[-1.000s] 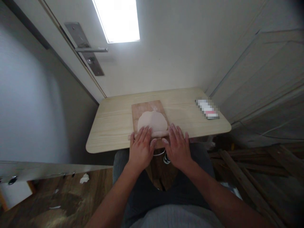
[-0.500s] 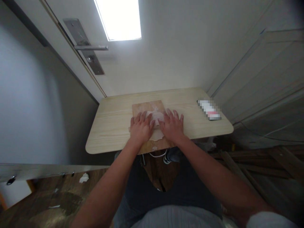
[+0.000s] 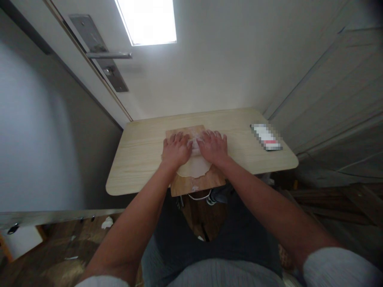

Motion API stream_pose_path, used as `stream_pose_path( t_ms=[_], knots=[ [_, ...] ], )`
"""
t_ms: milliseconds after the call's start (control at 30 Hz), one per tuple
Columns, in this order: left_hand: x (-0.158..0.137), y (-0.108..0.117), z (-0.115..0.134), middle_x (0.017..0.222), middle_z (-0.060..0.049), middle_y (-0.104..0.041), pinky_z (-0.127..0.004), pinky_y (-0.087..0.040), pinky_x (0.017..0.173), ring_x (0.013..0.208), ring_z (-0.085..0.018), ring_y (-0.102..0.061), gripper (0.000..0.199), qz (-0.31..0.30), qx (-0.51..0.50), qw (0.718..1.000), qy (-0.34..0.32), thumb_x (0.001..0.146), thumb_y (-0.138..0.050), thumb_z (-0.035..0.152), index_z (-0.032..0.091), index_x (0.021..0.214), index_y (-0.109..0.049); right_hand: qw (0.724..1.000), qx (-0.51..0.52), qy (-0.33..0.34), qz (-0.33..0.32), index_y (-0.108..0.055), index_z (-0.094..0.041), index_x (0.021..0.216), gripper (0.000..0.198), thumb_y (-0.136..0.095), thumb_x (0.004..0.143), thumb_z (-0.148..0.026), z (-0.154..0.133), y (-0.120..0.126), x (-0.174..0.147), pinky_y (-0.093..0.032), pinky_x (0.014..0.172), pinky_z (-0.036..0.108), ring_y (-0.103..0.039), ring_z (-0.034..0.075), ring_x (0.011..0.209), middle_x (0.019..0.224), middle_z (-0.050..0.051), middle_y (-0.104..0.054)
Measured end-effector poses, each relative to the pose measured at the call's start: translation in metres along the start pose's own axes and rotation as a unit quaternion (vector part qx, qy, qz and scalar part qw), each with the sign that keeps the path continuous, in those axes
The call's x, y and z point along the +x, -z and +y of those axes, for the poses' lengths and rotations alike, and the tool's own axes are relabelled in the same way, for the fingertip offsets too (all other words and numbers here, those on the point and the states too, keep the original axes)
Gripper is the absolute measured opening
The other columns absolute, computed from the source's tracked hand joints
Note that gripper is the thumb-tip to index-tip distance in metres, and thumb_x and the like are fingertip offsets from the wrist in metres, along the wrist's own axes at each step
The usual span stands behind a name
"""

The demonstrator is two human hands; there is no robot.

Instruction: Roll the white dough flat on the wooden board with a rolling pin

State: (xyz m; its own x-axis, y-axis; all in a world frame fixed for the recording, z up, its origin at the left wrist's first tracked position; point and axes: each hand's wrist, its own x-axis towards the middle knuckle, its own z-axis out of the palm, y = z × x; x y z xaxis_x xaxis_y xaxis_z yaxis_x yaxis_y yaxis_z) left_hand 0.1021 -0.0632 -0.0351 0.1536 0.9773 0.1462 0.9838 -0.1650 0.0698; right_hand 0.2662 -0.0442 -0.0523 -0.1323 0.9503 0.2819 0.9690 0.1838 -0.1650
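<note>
Both hands flat on the dough

I pressed my left hand (image 3: pixel 175 148) and right hand (image 3: pixel 213 146), fingers spread, onto the dough (image 3: pixel 193 168); board (image 3: pixel 191 184) lay mid-frame on the surface (image 3: pixel 140 159).

Pale flattened dough (image 3: pixel 194 169) (on board (image 3: pixel 191 184))

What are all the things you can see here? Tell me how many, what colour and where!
dough sheet: one, pale cream, flat on the board, far part under the hands
cutting board: one, brown wood, on the table, near edge over the table's rim
table: one, light wood, against the wall
blurred flat item: one, white with a red patch, on the table's right part
door handle: one, silver metal, on the door at upper left
bright panel: one, white, top of view
left hand: one, palm down on the dough's far part
right hand: one, palm down beside it
</note>
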Motion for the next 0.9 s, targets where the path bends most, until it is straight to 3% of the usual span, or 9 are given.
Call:
stream_pose_path(
  t_ms=[233,367,600,900],
  knots=[
    [0.017,-0.002,-0.007,0.153,-0.008,-0.045,-0.056,-0.032,0.108,0.139,-0.031,-0.038,0.052,-0.001,-0.014,1.0,-0.004,0.102,-0.019,0.049,0.029,0.138,-0.05,1.0,-0.006,-0.002,-0.022,-0.05,-0.021,0.142,0.054,-0.029,0.102,-0.05,0.0,-0.004,0.018,-0.028,0.106,0.057,-0.042,0.035,0.131,0.147,0.013,-0.051],
    [0.023,0.002,-0.007,0.138,-0.011,-0.057,-0.048,-0.036,0.104,0.127,-0.03,-0.049,0.048,0.025,-0.016,1.0,-0.005,0.102,-0.023,0.044,0.023,0.124,-0.06,0.999,-0.004,-0.007,-0.044,-0.046,-0.02,0.145,0.056,-0.026,0.103,-0.051,-0.001,-0.003,0.028,-0.033,0.103,0.054,-0.045,0.035,0.129,0.144,0.015,-0.052],
    [0.035,0.003,-0.008,0.117,-0.014,-0.066,-0.045,-0.038,0.095,0.111,-0.03,-0.056,0.049,0.075,-0.003,0.997,0.009,0.103,-0.023,0.04,0.019,0.107,-0.066,0.998,0.007,-0.02,-0.058,-0.055,-0.021,0.135,0.053,-0.028,0.102,-0.051,-0.002,-0.003,0.048,-0.038,0.099,0.052,-0.053,0.033,0.12,0.133,0.015,-0.06],
    [0.051,0.002,-0.01,0.11,-0.017,-0.068,-0.047,-0.038,0.091,0.108,-0.032,-0.057,0.051,0.105,0.013,0.993,0.05,0.102,-0.024,0.04,0.016,0.106,-0.068,0.996,0.022,-0.061,-0.066,-0.061,-0.018,0.126,0.05,-0.034,0.098,-0.05,-0.004,-0.008,0.071,-0.037,0.098,0.058,-0.055,0.036,0.116,0.126,0.018,-0.063]
  ],
)
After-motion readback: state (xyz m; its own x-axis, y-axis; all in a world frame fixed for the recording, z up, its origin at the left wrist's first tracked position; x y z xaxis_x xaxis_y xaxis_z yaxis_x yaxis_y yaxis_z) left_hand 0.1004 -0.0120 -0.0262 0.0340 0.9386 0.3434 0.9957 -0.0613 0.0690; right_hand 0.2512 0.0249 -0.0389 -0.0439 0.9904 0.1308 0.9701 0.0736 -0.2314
